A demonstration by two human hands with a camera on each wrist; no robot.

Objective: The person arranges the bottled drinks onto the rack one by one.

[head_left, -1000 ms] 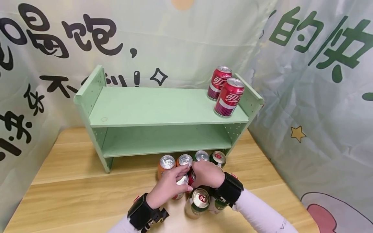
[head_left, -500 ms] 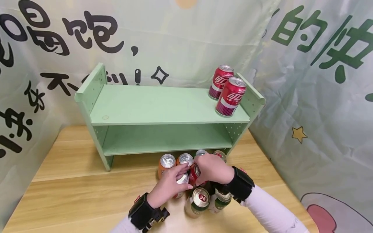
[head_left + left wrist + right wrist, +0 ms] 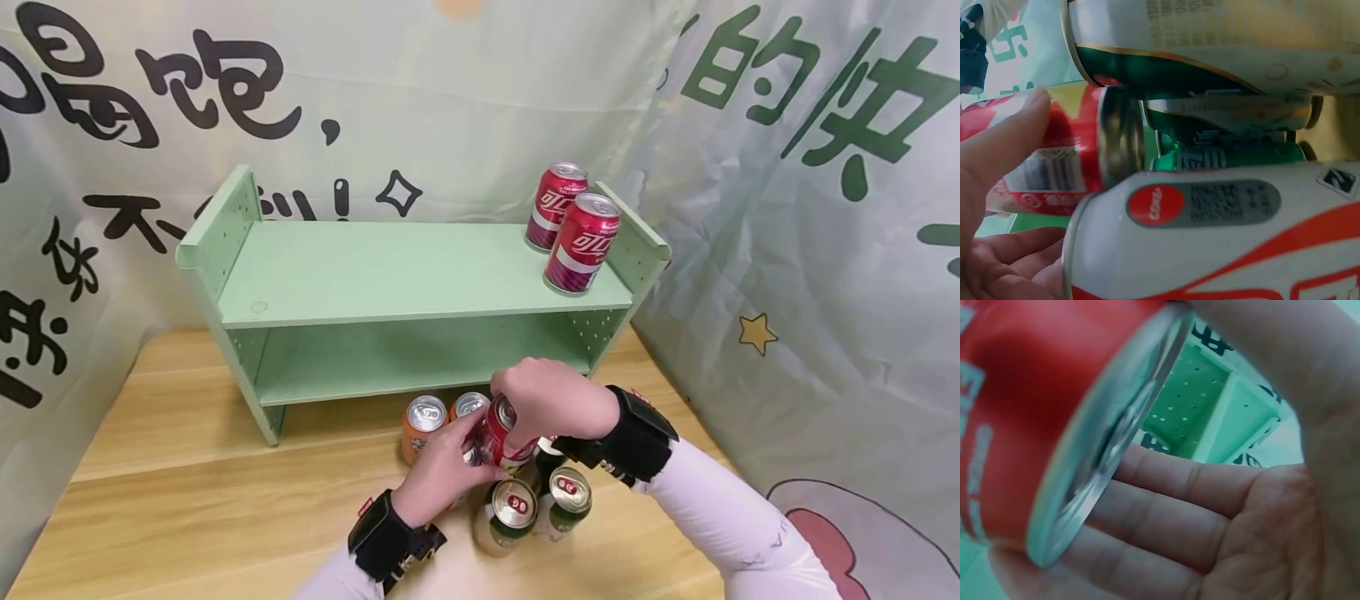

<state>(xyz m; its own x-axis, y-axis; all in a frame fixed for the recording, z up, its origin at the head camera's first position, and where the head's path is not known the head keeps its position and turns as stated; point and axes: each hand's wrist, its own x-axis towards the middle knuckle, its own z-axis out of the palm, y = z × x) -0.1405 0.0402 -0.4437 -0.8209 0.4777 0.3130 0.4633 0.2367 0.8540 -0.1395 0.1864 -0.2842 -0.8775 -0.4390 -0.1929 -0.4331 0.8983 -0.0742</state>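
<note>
My right hand (image 3: 555,398) grips a red soda can (image 3: 491,440) near its top and holds it tilted among the grouped cans. In the right wrist view, fingers (image 3: 1166,515) lie beside the can's silver lid. My left hand (image 3: 446,467) stays at the can's left side; in the left wrist view its thumb (image 3: 1007,137) touches the red wall by a barcode. Below that, a white-and-red Coke can (image 3: 1210,244) partly hides the other left fingers. Two orange cans (image 3: 417,442) stand left of the hands, with cream-and-green cans (image 3: 497,533) in front.
A pale green two-tier shelf (image 3: 375,275) stands behind the hands on the wooden table (image 3: 225,517). Two red-and-purple cans (image 3: 577,254) occupy its upper tier at the right. Printed cloth (image 3: 420,125) hangs behind and to both sides.
My right hand has moved right and upward, raising the red can from between the others and exposing more of it. My left hand has stayed nearly in place.
</note>
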